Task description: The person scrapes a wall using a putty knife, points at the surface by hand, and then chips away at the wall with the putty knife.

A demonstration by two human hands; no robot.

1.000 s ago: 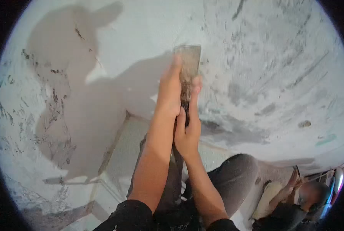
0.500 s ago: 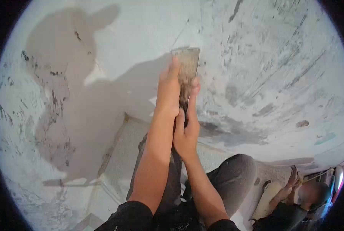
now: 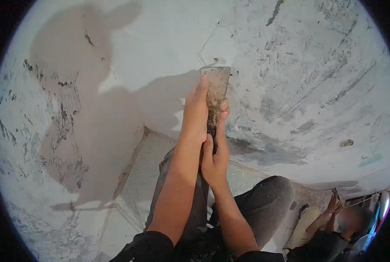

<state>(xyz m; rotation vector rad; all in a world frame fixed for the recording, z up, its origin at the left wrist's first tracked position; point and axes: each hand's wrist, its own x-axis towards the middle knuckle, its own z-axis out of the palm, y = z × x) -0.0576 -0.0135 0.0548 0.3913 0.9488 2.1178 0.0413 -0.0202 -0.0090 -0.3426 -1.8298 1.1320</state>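
A paint scraper (image 3: 219, 83) with a worn, stained metal blade lies against the whitish wall (image 3: 160, 48), its wide edge pointing up the view. My left hand (image 3: 196, 107) is closed along the left side of the blade, one finger stretched up it. Lower down, my right hand (image 3: 216, 159) is wrapped round the dark handle, with fingertips showing at the blade's right side. Just above the blade's edge a small loose flake (image 3: 220, 60) shows on the wall, beside a thin crack. Most of the handle is hidden by my hands.
Dark scrape marks and patches cover the wall on both sides. My shadow falls across its left part. Below is a pale ledge or floor surface (image 3: 149, 157) beside my bent legs (image 3: 269, 205). Another person (image 3: 321, 231) sits at the lower right near some objects.
The scraper and both my hands have moved slightly down the view, away from the crack. The small flake above the blade's edge now shows.
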